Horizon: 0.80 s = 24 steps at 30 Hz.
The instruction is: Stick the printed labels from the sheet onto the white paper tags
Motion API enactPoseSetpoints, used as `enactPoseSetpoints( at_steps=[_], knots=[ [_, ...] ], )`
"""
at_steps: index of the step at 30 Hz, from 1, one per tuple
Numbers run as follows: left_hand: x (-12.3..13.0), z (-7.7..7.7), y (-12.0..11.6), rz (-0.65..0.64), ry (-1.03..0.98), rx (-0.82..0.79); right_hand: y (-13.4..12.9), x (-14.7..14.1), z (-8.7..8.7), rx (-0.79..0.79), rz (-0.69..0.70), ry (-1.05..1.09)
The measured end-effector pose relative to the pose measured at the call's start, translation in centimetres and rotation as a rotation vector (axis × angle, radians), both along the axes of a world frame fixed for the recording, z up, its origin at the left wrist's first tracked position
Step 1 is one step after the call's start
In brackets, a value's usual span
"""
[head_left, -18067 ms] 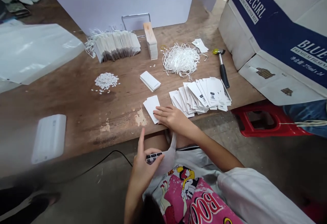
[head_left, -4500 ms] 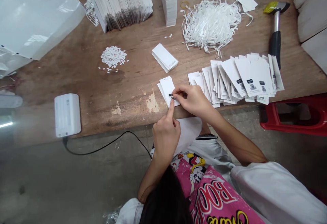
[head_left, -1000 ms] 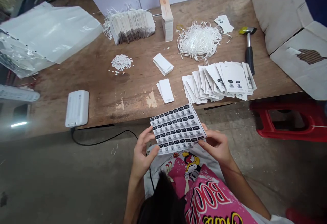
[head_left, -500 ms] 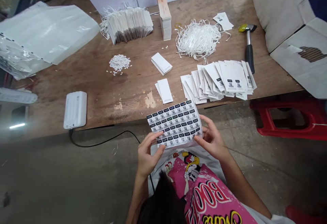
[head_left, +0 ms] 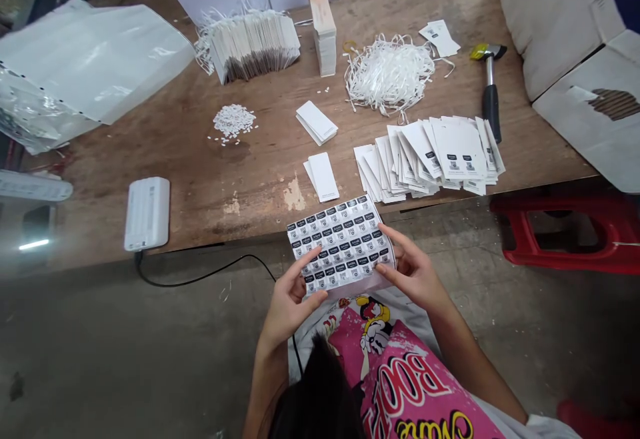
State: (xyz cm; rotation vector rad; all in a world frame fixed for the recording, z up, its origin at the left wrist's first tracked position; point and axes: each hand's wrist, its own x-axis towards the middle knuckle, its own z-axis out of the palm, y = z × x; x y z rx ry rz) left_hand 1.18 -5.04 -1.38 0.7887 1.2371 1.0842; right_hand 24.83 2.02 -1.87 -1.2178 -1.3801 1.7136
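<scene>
A sheet of stickers (head_left: 345,242), printed with rows of small black labels and square codes, is held over my lap at the table's front edge. My left hand (head_left: 290,299) grips its left side, with the thumb at the lower edge and a finger lying over the printed face. At the right side my right hand (head_left: 413,265) holds the sheet, thumb on the front and other fingers partly hidden behind. Just beyond the sheet lie two white cards (head_left: 324,177) and a small card stack (head_left: 317,123). A fanned pile of white cards with stickers (head_left: 435,155) lies to the right.
Farther back are bundled tags (head_left: 257,45), a tall card stack (head_left: 326,42), a heap of white strings (head_left: 390,75) and tiny white pieces (head_left: 234,122). A hammer (head_left: 491,92) lies near a cardboard box (head_left: 565,45). A power bank (head_left: 147,214) trails a cable; a red stool (head_left: 575,235) stands right.
My right index finger has moved from behind the sheet's right edge onto it. My left thumb has slid to the lower edge, and the sheet has tilted slightly.
</scene>
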Motion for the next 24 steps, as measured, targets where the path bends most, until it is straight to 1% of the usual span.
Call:
enactPoseSetpoints(
  at_steps=[3, 5, 8, 12, 14, 19, 24],
  knots=[
    [-0.3, 0.1, 0.1, -0.014, 0.046, -0.039, 0.2, -0.2, 0.3, 0.014, 0.003, 0.007],
    [-0.6, 0.2, 0.0, -0.011, 0.124, -0.040, 0.3, -0.3, 0.5, 0.024, -0.001, -0.001],
    [-0.8, 0.2, -0.1, -0.001, 0.250, -0.016, 0.3, -0.4, 0.5, 0.024, -0.008, -0.002],
    [-1.0, 0.3, 0.0, 0.007, 0.358, 0.050, 0.2, -0.2, 0.2, -0.002, -0.007, 0.024],
    [-1.1, 0.4, 0.1, -0.002, 0.373, 0.059, 0.2, -0.2, 0.1, 0.012, -0.008, 0.017],
    [-1.4, 0.4, 0.3, -0.007, 0.359, 0.029, 0.6, -0.2, 0.5, 0.089, -0.062, 0.020],
    [-1.3, 0.7, 0.4, 0.066, 0.271, -0.045, 1.3, 0.0, 0.9, 0.115, -0.001, -0.061]
  ],
)
